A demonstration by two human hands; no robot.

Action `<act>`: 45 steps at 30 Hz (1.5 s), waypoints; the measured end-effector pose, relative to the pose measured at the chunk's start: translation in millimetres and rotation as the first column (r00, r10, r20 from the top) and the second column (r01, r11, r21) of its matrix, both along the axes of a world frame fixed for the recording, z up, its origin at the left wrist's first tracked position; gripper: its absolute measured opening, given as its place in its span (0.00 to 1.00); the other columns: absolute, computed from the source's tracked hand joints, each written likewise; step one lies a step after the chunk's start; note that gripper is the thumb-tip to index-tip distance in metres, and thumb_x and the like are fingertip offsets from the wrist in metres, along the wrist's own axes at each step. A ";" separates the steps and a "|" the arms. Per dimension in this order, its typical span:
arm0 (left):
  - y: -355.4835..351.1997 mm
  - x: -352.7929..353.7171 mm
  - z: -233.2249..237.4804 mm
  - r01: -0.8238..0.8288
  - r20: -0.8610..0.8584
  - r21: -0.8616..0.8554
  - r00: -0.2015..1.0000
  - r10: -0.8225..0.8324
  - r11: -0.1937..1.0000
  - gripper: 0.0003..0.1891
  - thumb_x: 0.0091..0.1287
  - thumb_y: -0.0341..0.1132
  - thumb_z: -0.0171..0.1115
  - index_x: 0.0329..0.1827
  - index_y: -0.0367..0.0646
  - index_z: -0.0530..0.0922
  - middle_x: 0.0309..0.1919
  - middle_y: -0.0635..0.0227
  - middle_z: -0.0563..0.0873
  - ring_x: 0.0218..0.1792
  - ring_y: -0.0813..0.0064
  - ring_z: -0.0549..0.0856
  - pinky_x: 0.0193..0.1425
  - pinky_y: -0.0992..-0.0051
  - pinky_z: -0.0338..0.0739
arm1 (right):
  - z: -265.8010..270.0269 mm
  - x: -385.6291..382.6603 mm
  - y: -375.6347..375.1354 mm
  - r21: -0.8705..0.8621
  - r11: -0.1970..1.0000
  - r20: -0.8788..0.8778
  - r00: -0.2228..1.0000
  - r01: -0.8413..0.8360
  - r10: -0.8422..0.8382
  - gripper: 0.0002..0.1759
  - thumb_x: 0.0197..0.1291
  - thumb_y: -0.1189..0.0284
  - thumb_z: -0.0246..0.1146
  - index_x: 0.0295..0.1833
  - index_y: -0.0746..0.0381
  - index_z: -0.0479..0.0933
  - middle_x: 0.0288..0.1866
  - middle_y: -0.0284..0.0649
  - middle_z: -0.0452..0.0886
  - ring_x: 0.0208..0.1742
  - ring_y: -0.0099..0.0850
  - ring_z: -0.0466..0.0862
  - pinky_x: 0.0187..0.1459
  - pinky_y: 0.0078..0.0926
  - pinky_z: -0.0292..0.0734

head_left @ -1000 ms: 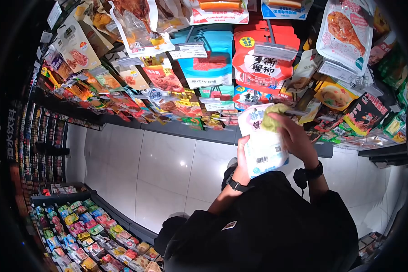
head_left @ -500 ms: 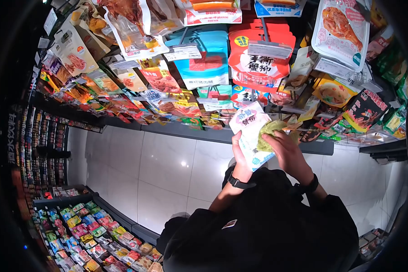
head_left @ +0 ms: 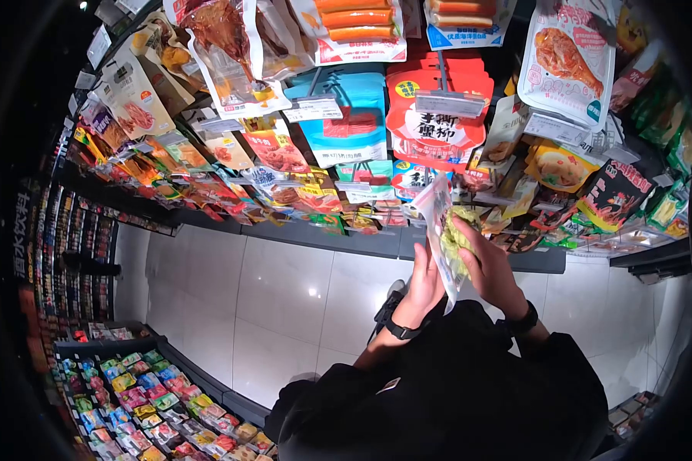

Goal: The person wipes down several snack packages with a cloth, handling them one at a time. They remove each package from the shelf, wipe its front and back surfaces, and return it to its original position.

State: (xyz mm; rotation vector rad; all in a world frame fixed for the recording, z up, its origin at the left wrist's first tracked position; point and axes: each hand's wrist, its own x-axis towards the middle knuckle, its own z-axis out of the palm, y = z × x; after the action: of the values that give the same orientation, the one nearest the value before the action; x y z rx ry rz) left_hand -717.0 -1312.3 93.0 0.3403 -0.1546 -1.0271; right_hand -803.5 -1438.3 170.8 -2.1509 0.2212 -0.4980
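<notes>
A white snack packet [head_left: 440, 223] stands edge-on between my two hands, in front of the hanging snack display. My left hand [head_left: 423, 284] grips its lower edge from the left. My right hand [head_left: 488, 265] presses a yellow-green cloth [head_left: 460, 234] against the packet's right face. Both wrists wear black bands. My black sleeves and torso fill the lower part of the view.
Racks of hanging snack packets cover the wall ahead, among them a red packet [head_left: 436, 115] and a blue one [head_left: 351, 115], with price tags [head_left: 447, 102] on hooks. A grey shelf edge [head_left: 315, 230] runs below them. Low shelves of small packets [head_left: 146, 399] stand lower left. White tiled floor [head_left: 277, 300] lies between.
The packet has turned from facing me to edge-on and moved slightly up. My right hand with the cloth has slid from its top to its right side.
</notes>
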 end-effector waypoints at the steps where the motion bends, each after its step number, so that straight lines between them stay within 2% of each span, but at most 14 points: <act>1: -0.6 5.2 8.6 0.001 0.010 -0.007 1.000 -0.001 1.000 0.38 0.84 0.58 0.42 0.87 0.43 0.49 0.82 0.59 0.64 0.81 0.63 0.65 0.84 0.60 0.60 | 7.5 -2.2 3.7 0.054 0.998 -0.010 1.000 0.018 -0.017 0.28 0.73 0.80 0.57 0.77 0.64 0.69 0.71 0.54 0.78 0.72 0.52 0.79 0.70 0.39 0.73; 4: -0.1 18.8 24.4 0.076 0.338 0.158 0.933 -0.126 0.985 0.43 0.82 0.56 0.50 0.89 0.46 0.41 0.85 0.61 0.56 0.84 0.65 0.58 0.85 0.61 0.56 | 18.4 -10.8 2.3 0.143 0.989 -0.018 1.000 0.023 -0.021 0.28 0.73 0.80 0.57 0.78 0.64 0.68 0.73 0.52 0.78 0.74 0.46 0.79 0.72 0.36 0.72; 7: -9.2 28.3 42.0 -0.215 0.733 0.113 0.678 0.064 0.970 0.67 0.63 0.58 0.78 0.89 0.47 0.34 0.84 0.62 0.51 0.84 0.63 0.54 0.83 0.62 0.56 | 25.8 -21.5 -7.7 0.376 0.926 0.001 0.999 -0.039 0.041 0.30 0.70 0.80 0.56 0.78 0.66 0.67 0.72 0.52 0.79 0.71 0.38 0.80 0.71 0.35 0.71; 8: -15.9 31.9 43.8 -0.309 0.775 0.081 0.617 0.135 0.948 0.74 0.53 0.58 0.85 0.89 0.48 0.34 0.81 0.59 0.55 0.83 0.62 0.58 0.82 0.60 0.59 | 28.7 -21.7 -8.7 0.370 0.928 0.007 0.999 -0.042 0.042 0.30 0.70 0.80 0.56 0.78 0.66 0.67 0.72 0.52 0.79 0.71 0.38 0.80 0.71 0.35 0.71; 14: -26.0 32.4 74.6 -0.303 0.728 0.305 0.686 -0.016 0.903 0.76 0.46 0.36 0.89 0.89 0.52 0.35 0.72 0.55 0.72 0.70 0.62 0.78 0.74 0.59 0.73 | 25.4 -26.6 -18.0 0.350 0.931 0.100 0.992 -0.106 0.075 0.40 0.61 0.66 0.74 0.75 0.70 0.69 0.62 0.50 0.85 0.62 0.34 0.85 0.65 0.35 0.76; 19: -23.3 37.8 88.7 -0.498 0.914 0.294 0.397 -0.087 0.816 0.65 0.45 0.30 0.88 0.84 0.38 0.50 0.68 0.53 0.78 0.66 0.65 0.81 0.71 0.65 0.78 | 9.0 -32.1 -25.6 0.379 0.919 0.079 0.985 0.113 -0.154 0.38 0.52 0.74 0.82 0.68 0.69 0.76 0.56 0.46 0.88 0.54 0.28 0.87 0.56 0.31 0.81; 22: -26.1 48.4 64.4 -0.386 0.891 0.227 0.453 -0.030 0.894 0.56 0.48 0.31 0.87 0.79 0.38 0.60 0.65 0.57 0.81 0.64 0.70 0.82 0.68 0.68 0.78 | 0.9 -37.4 -29.0 0.267 0.951 0.163 0.965 0.155 -0.203 0.34 0.53 0.76 0.79 0.66 0.69 0.77 0.54 0.43 0.88 0.52 0.28 0.87 0.56 0.30 0.81; 23: -24.5 50.9 68.3 -0.310 0.786 0.201 0.617 0.036 0.929 0.44 0.51 0.31 0.87 0.71 0.38 0.70 0.60 0.62 0.86 0.60 0.75 0.84 0.65 0.70 0.79 | 1.3 -38.3 -32.9 0.266 0.951 0.163 0.965 0.159 -0.207 0.34 0.53 0.76 0.79 0.66 0.69 0.77 0.54 0.43 0.88 0.52 0.28 0.87 0.56 0.30 0.81; 24: -19.8 56.3 60.4 -0.253 0.811 0.279 0.578 -0.087 0.927 0.34 0.59 0.28 0.82 0.68 0.36 0.75 0.57 0.65 0.88 0.57 0.77 0.85 0.66 0.70 0.79 | 2.3 -37.7 -37.6 0.440 0.870 0.164 0.932 0.224 -0.323 0.32 0.54 0.76 0.77 0.65 0.69 0.77 0.52 0.41 0.88 0.52 0.27 0.86 0.56 0.30 0.80; 25: -20.6 54.4 59.4 -0.159 0.764 0.243 0.639 -0.088 0.957 0.31 0.63 0.27 0.79 0.68 0.36 0.75 0.56 0.66 0.88 0.56 0.79 0.85 0.64 0.72 0.79 | 2.7 -38.1 -39.9 0.600 0.752 0.140 0.890 0.273 -0.435 0.30 0.55 0.76 0.75 0.64 0.69 0.77 0.51 0.39 0.87 0.51 0.27 0.85 0.57 0.29 0.80; 29: -26.4 59.7 74.6 -0.019 0.732 0.187 0.670 -0.126 0.982 0.27 0.71 0.24 0.71 0.72 0.36 0.74 0.57 0.69 0.89 0.53 0.84 0.85 0.58 0.77 0.82 | 6.9 -33.6 -46.3 0.516 0.771 0.226 0.810 0.372 -0.542 0.27 0.56 0.75 0.73 0.63 0.69 0.77 0.50 0.37 0.84 0.50 0.25 0.83 0.56 0.27 0.79; 32: -36.2 72.1 113.7 -0.239 0.855 0.155 0.518 -0.009 0.958 0.25 0.71 0.24 0.71 0.71 0.36 0.76 0.52 0.69 0.90 0.49 0.86 0.85 0.53 0.79 0.83 | 10.4 -30.6 -52.2 0.694 0.653 0.378 0.620 0.302 -0.688 0.21 0.67 0.73 0.67 0.63 0.67 0.77 0.52 0.38 0.83 0.51 0.25 0.83 0.55 0.25 0.79; 39: -97.7 115.9 219.0 -0.391 0.797 -0.172 0.485 0.361 0.904 0.22 0.73 0.25 0.70 0.68 0.32 0.76 0.53 0.65 0.89 0.50 0.83 0.86 0.55 0.79 0.81 | -4.2 -52.6 -60.1 0.635 0.687 0.325 0.684 0.354 -0.653 0.22 0.74 0.68 0.64 0.66 0.68 0.73 0.56 0.39 0.82 0.56 0.28 0.83 0.58 0.28 0.81; 45: -136.7 140.1 265.1 -0.409 0.804 -0.306 0.373 0.463 0.860 0.12 0.74 0.29 0.69 0.56 0.35 0.79 0.40 0.72 0.89 0.35 0.90 0.82 0.38 0.84 0.76 | -3.7 -53.2 -50.5 0.519 0.710 0.257 0.706 0.475 -0.660 0.20 0.73 0.67 0.65 0.62 0.69 0.77 0.54 0.39 0.83 0.54 0.27 0.83 0.59 0.30 0.78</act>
State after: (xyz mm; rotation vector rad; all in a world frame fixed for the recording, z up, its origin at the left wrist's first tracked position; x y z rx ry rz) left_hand -576.8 -1449.0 358.1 0.7955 -0.9720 -0.2084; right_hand -856.6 -1488.9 167.1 -1.4585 0.7132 -1.1667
